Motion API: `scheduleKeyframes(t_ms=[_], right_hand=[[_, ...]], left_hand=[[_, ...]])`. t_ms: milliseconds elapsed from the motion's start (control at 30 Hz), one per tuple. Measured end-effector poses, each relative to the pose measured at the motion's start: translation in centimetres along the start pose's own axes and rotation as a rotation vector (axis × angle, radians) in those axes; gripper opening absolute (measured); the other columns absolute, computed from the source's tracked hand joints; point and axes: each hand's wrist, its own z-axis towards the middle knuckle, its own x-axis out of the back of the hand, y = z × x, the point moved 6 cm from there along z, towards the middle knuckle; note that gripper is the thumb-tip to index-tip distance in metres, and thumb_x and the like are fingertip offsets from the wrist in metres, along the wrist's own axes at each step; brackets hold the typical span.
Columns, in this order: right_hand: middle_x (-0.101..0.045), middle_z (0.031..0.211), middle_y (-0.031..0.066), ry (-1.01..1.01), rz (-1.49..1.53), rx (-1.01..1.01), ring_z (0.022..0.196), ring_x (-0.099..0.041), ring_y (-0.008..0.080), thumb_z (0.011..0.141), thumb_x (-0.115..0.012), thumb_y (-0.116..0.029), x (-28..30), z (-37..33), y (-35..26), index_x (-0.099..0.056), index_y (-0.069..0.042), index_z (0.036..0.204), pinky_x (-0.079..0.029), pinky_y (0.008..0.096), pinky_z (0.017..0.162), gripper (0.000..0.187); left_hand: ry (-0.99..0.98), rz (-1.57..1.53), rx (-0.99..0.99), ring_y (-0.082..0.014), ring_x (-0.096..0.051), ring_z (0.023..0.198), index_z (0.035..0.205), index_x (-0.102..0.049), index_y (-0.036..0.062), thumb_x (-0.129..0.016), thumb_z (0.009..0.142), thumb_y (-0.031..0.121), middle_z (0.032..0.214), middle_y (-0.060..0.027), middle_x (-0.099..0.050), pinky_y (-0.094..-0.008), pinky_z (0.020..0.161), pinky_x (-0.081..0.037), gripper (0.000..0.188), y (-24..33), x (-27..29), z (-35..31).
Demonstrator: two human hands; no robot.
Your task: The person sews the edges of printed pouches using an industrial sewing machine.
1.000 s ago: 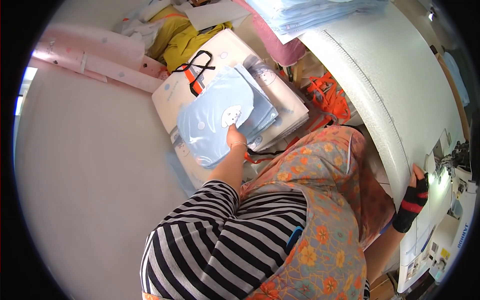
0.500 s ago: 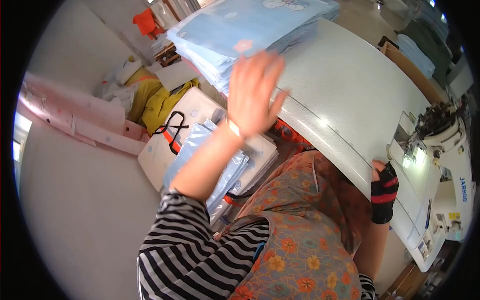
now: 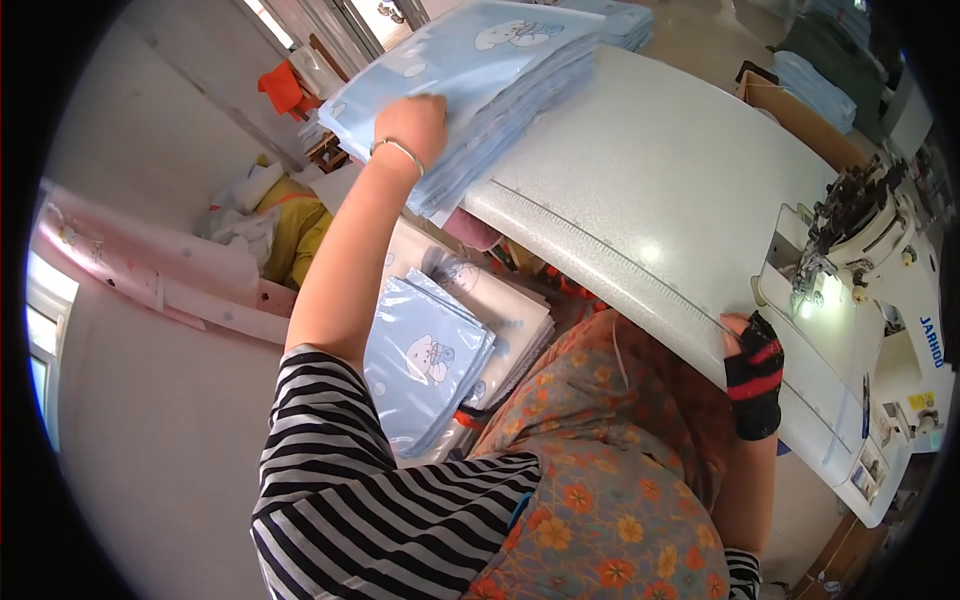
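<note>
My left hand (image 3: 412, 130), with a bangle at the wrist, is closed over the top of a thick stack of light-blue printed sheets (image 3: 540, 70). Its fingertips are hidden, so whatever it grips cannot be made out. The stack lies at the table's far left end and shows a white cartoon animal. At the near edge of the pale sewing table (image 3: 690, 170), my right hand (image 3: 752, 375) wears a black fingerless glove with red bands. Its bare fingers are curled at that edge, close to the sewing machine (image 3: 860, 250).
Folded blue packs in clear plastic (image 3: 425, 360) lie on pale printed packs (image 3: 505, 300) left of my lap. A ruler strip (image 3: 600, 240) runs along the table's near edge. Yellow cloth (image 3: 300, 225) is heaped by the wall. A cardboard box (image 3: 800, 115) stands behind the table.
My left hand has moved left from the stack's near edge onto its top, and its spread fingers have curled closed. My right hand stays at the table edge. The view has shifted slightly.
</note>
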Motion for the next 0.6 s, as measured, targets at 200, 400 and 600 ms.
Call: scheduleKeyframes(t_ms=[200,400,600], right_hand=[[-0.067,0.098,0.0143,-0.005,-0.031,0.006,0.093,-0.062,0.0339,0.081,-0.063,-0.004,0.0,-0.2,0.1,-0.067,-0.007,0.098,-0.050,0.0407,0.082,0.018],[-0.067,0.098,0.0139,-0.008,-0.055,-0.009,0.093,-0.062,0.0336,0.081,-0.063,-0.004,0.0,-0.1,0.0,-0.067,-0.007,0.098,-0.049,0.0407,0.083,0.018],[-0.067,0.098,0.0138,-0.013,-0.041,-0.010,0.093,-0.062,0.0340,0.080,-0.063,-0.003,0.0,0.0,0.1,-0.067,-0.007,0.098,-0.049,0.0407,0.085,0.019]], left_hand=[[0.262,-0.183,-0.110,-0.0364,-0.064,0.087,0.094,-0.068,0.0053,-0.057,0.088,0.030,0.090,-0.0161,-0.068,-0.0446,0.079,-0.051,0.027,1.5,0.6,-1.5],[-0.202,-0.215,0.112,-0.0382,-0.063,0.089,0.098,-0.067,0.0029,-0.058,0.088,0.028,0.091,-0.0220,-0.066,-0.0428,0.083,-0.049,0.028,-0.2,-0.7,1.1],[-0.198,-0.226,0.025,-0.0386,-0.062,0.091,0.100,-0.067,0.0036,-0.056,0.089,0.022,0.094,-0.0205,-0.067,-0.0422,0.082,-0.049,0.024,-2.2,-0.4,3.1]])
